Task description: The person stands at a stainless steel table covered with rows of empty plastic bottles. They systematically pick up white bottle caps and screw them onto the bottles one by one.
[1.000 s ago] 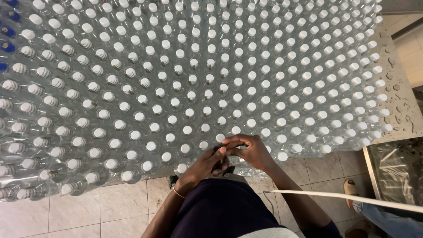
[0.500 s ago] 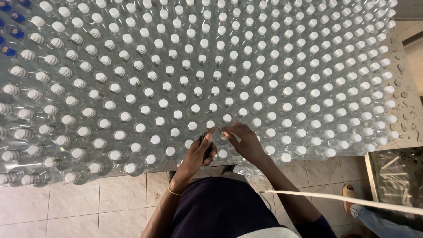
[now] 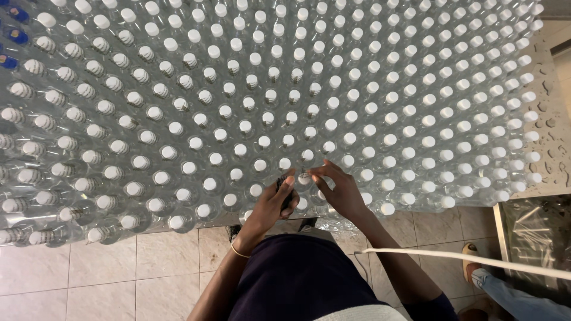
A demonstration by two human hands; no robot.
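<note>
A wide block of clear plastic bottles [image 3: 285,89] with white caps fills the view from above. Both my hands meet at its near edge over one white-capped bottle [image 3: 304,176]. My left hand [image 3: 270,207], a thin bangle on its wrist, pinches a small dark object [image 3: 285,189] between thumb and fingers, right beside that cap. My right hand [image 3: 340,191] reaches in from the right, and its thumb and fingertips close on the same cap. My palms hide the bottle's body.
A few blue-capped bottles [image 3: 13,35] stand at the far left corner. Beige floor tiles [image 3: 89,267] lie below the block. A white cord [image 3: 476,260] crosses the lower right above another person's sandalled foot [image 3: 471,261]. A wet surface [image 3: 553,119] borders the right side.
Both hands have moved farther in over the front rows of bottles, from the very edge to a cap about two rows deeper. They stay close together.
</note>
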